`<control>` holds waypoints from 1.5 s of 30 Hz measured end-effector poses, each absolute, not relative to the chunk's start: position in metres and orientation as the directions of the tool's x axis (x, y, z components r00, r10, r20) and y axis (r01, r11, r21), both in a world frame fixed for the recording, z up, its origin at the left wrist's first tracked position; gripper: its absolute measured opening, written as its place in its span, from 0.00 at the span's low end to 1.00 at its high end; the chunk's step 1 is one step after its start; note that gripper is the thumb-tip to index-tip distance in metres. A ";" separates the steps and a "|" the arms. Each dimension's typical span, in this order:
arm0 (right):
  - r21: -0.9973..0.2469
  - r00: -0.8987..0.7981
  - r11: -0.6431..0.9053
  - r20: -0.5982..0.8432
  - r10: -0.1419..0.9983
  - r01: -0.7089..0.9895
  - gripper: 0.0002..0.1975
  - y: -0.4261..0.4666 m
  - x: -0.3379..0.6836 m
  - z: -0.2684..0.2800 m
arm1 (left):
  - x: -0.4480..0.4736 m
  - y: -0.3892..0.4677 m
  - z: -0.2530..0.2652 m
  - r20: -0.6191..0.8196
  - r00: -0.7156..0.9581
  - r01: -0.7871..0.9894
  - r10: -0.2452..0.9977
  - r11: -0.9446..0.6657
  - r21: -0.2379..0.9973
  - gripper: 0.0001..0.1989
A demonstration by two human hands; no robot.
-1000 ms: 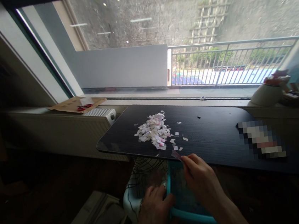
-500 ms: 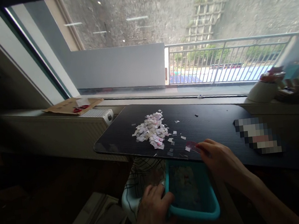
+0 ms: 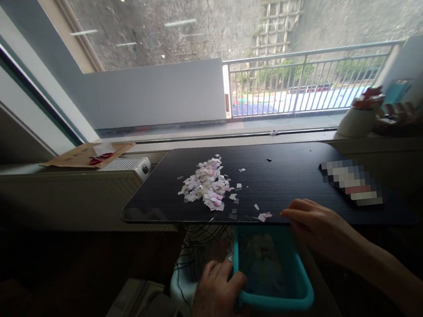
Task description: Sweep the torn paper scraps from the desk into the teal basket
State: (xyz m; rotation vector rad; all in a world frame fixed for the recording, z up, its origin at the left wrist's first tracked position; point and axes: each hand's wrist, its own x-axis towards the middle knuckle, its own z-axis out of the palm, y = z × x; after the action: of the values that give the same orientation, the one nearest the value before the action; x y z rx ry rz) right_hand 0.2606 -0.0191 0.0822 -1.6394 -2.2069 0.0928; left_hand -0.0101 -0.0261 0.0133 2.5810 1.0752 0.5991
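Note:
My left hand (image 3: 220,291) is closed around the left rim of a turquoise plastic basin (image 3: 305,282), held just below the table's front edge. Pale scraps lie in the basin's shadowed bottom. Over the table edge, right of a few loose paper scraps (image 3: 264,217), my right hand (image 3: 314,218) has thumb and fingers pinched together. Whatever is between those fingertips, if anything, is too small to make out. Further left on the black table spreads a heap of small white and pinkish paper pieces (image 3: 206,184).
A blurred-out flat object (image 3: 354,184) lies at the right of the table (image 3: 285,176). Red-handled scissors (image 3: 100,159) rest on a brown paper envelope (image 3: 60,159) above the radiator. A white pot (image 3: 354,120) stands on the sill at right. Beneath the table is a light stool (image 3: 179,283).
The translucent pinkish strip in my right hand no longer shows. Scraps near the front edge have shifted, and a pink-marked piece now lies there. The view has turned slightly; my left hand keeps its grip.

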 end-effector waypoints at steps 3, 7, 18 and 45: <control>-0.337 -0.224 0.329 0.313 0.923 0.882 0.13 -0.020 0.267 0.077 | -0.005 -0.027 0.017 0.268 0.650 0.586 0.711 -0.694 0.419 0.10; -0.414 -0.187 0.334 0.356 0.916 0.847 0.12 0.002 0.271 0.063 | -0.004 -0.027 0.023 0.280 0.640 0.583 0.716 -0.690 0.429 0.11; -0.478 -0.322 0.467 0.357 0.877 0.744 0.13 -0.015 0.276 0.063 | -0.008 -0.023 0.029 0.206 0.643 0.590 0.737 -0.649 0.481 0.09; -0.354 -0.283 0.431 0.399 0.872 0.830 0.15 0.040 0.222 0.057 | -0.033 -0.023 0.015 0.219 0.563 0.667 0.797 -0.595 0.448 0.11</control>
State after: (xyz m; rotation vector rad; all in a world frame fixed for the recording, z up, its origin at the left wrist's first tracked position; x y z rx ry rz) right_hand 0.2219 0.0395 0.0566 -1.4307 -2.1504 0.1034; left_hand -0.0333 -0.0235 0.0151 2.4859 1.2030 0.5803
